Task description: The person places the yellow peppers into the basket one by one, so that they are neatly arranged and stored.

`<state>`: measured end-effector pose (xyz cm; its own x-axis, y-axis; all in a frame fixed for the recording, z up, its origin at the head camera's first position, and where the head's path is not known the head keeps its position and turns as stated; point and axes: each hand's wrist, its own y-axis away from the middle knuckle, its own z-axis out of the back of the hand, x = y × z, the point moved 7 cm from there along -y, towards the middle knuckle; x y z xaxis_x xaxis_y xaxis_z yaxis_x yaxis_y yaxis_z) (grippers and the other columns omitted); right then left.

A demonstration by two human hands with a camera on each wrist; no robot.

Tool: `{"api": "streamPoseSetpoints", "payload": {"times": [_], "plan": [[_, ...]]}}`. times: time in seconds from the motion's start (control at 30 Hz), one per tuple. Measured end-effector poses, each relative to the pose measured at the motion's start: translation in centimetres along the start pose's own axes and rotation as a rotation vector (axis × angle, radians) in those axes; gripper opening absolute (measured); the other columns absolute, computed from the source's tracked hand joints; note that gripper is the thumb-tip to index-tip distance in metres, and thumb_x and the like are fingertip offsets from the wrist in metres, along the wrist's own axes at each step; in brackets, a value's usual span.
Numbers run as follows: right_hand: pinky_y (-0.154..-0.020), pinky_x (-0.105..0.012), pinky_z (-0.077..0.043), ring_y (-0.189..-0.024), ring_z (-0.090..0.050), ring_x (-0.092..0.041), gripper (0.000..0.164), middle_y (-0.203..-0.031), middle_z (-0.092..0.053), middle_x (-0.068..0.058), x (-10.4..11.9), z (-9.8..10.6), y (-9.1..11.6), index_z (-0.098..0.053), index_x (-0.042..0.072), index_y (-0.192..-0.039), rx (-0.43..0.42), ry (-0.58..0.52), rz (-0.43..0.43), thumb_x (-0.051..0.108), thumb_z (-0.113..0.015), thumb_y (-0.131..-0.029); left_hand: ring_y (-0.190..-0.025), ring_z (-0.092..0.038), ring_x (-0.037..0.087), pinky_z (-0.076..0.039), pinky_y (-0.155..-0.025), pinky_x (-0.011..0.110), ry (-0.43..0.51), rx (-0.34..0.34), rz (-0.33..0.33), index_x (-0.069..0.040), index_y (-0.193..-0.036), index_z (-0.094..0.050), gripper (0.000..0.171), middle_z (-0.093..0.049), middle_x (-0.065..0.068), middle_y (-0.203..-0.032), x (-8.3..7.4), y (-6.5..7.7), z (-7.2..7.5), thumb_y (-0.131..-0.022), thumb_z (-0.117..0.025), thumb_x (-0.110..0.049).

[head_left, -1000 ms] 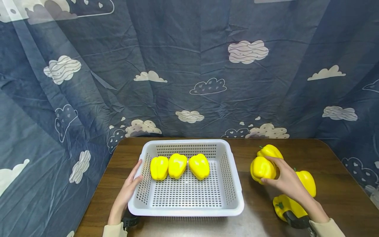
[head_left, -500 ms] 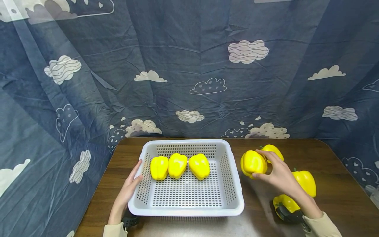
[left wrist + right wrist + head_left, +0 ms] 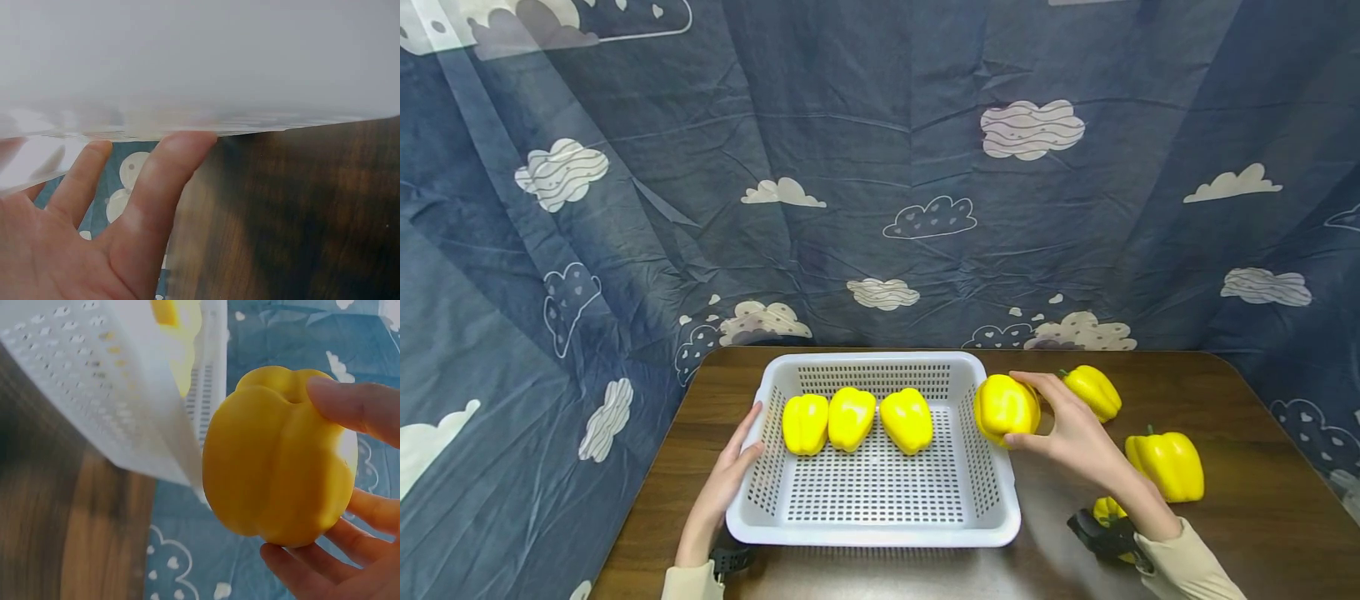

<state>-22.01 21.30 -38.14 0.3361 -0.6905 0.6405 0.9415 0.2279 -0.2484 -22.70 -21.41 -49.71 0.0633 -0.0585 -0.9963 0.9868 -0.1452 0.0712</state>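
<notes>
Right hand [image 3: 1078, 437] pinching a pepper [image 3: 1006, 408], thumb [image 3: 356, 403] at one end, fingertips [image 3: 272, 555] at the other; grooves run between them, body so blocky I can't call a long axis, no stem in sight. From the head feed I have the pepper overlapping the right rim of the basket [image 3: 872, 536]; contact I can't tell. My read: the move hangs on that rim, basket's inside lying to the left of the grip, right hand far the nearer. Left hand [image 3: 722, 479] set against the opposite wall, digits extended, not curled round it. Inside, I count three peppers [image 3: 852, 419] in a row along the far half, near part bare. Right of the basket, three loose peppers [image 3: 1165, 467] on the table [image 3: 1262, 533], one partly hidden by the right wrist.
</notes>
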Motion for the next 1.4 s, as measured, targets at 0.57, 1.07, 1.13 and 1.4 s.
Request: {"api": "streamPoseSetpoints", "payload": {"times": [0.57, 1.07, 1.13, 1.4], "plan": [[-0.090, -0.048, -0.047, -0.109, -0.053, -0.025, 0.080, -0.127, -0.052, -0.008, 4.2, -4.7, -2.0, -0.049, 0.005, -0.134, 0.098, -0.085, 0.116, 0.017, -0.088, -0.066, -0.122, -0.041, 0.050, -0.049, -0.083, 0.056, 0.005, 0.009, -0.008, -0.023, -0.154, -0.018, 0.058, -0.011, 0.016, -0.157, -0.1, 0.0, 0.0, -0.101, -0.040, -0.015], [-0.092, -0.044, -0.045, -0.110, -0.052, -0.019, 0.079, -0.126, -0.054, -0.002, 8.0, -8.2, -3.0, -0.051, 0.007, -0.133, 0.144, -0.126, 0.160, 0.017, -0.087, -0.063, -0.123, -0.040, 0.051, -0.047, -0.086, 0.057, 0.006, 0.010, -0.021, -0.022, -0.154, -0.017, 0.058, -0.010, 0.017, -0.157, 0.0, -0.1, 0.0, -0.101, -0.040, -0.013], [-0.092, -0.044, -0.045, -0.109, -0.052, -0.019, 0.078, -0.126, -0.054, -0.002, 8.3, -8.6, -3.1, -0.052, 0.007, -0.132, 0.154, -0.130, 0.162, 0.017, -0.087, -0.063, -0.122, -0.040, 0.051, -0.047, -0.086, 0.057, 0.008, 0.009, -0.020, -0.022, -0.154, -0.017, 0.058, -0.010, 0.017, -0.157, 0.0, -0.1, 0.0, -0.101, -0.040, -0.013], [-0.090, -0.042, -0.046, -0.108, -0.053, -0.018, 0.076, -0.126, -0.054, -0.002, 9.6, -10.0, -3.4, -0.053, 0.008, -0.131, 0.174, -0.140, 0.196, 0.019, -0.087, -0.064, -0.123, -0.040, 0.050, -0.047, -0.085, 0.057, 0.006, 0.005, -0.021, -0.023, -0.154, -0.018, 0.059, -0.011, 0.015, -0.157, 0.0, 0.0, 0.0, -0.101, -0.040, -0.013]]}}
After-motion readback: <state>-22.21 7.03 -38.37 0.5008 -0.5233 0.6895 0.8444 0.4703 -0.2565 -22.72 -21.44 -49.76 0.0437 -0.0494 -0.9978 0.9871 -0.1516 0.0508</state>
